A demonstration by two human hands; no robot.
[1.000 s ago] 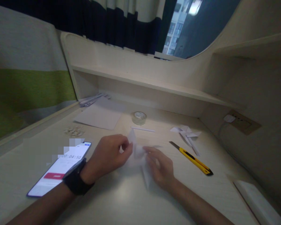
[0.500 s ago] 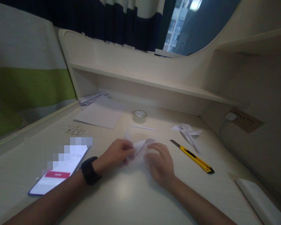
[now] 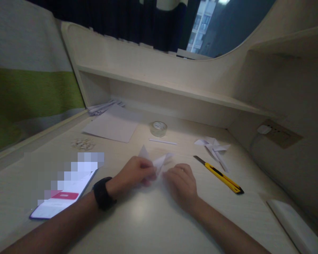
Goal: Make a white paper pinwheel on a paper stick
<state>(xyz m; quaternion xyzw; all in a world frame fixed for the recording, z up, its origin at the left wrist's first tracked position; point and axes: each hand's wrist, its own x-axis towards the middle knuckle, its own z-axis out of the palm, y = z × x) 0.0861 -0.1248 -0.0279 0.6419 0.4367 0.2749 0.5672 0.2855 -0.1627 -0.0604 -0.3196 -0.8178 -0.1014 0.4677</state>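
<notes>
Folded white paper (image 3: 159, 163) sits pinched between both hands near the middle of the desk (image 3: 148, 218), its pointed flaps sticking up just behind the knuckles. Left hand (image 3: 134, 173) is clenched around the paper's left side, fingertips curled in on the fold, and a black watch (image 3: 102, 193) wraps its wrist. Right hand (image 3: 182, 183) lies palm down with the fingers bent, pressing the paper's right side against the desk; how much paper lies under it cannot be told.

Left of the left forearm a phone (image 3: 62, 199) lies face up with a lit screen, partly blurred. Beyond it a small heap of pale bits (image 3: 82, 144) rests on the desk, and further back a flat white sheet (image 3: 111, 127) lies with a bundle of paper strips (image 3: 103, 107) at its far corner. Straight behind the hands a thin white stick (image 3: 163, 141) lies crosswise, and a roll of clear tape (image 3: 158, 128) stands just past it. To the right a yellow utility knife (image 3: 222, 177) lies at a slant, blade end towards the hands, with a finished paper pinwheel (image 3: 213, 147) just behind it. A wall socket (image 3: 279, 133) with a white plug sits on the right wall, and a white flat object (image 3: 291, 225) rests at the desk's near right corner
</notes>
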